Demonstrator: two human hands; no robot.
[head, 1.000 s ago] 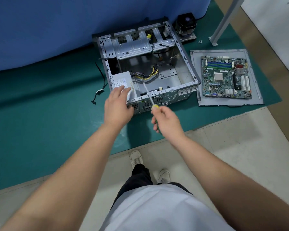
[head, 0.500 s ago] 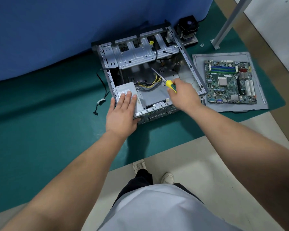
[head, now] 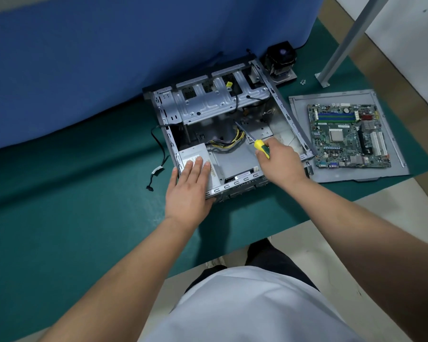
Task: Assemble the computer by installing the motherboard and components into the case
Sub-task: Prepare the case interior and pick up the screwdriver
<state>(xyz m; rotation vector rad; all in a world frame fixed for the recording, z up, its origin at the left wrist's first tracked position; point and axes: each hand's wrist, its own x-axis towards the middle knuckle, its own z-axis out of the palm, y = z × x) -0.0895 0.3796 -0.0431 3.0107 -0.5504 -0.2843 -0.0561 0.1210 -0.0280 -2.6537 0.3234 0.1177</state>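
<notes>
Both hands over the case (head: 277,95): left (head: 189,186) flat, right (head: 279,160) gripping screwdriver (head: 256,143)

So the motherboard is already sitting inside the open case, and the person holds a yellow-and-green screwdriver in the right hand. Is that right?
Not quite. The head view shows the motherboard outside the case, lying on a grey panel to its right. The rest holds: the right hand grips the yellow-and-green screwdriver over the open case.

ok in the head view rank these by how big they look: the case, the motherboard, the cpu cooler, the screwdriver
1. case
2. motherboard
3 and 4. cpu cooler and screwdriver: too close to rank; the right hand hides part of the screwdriver's handle.
</notes>
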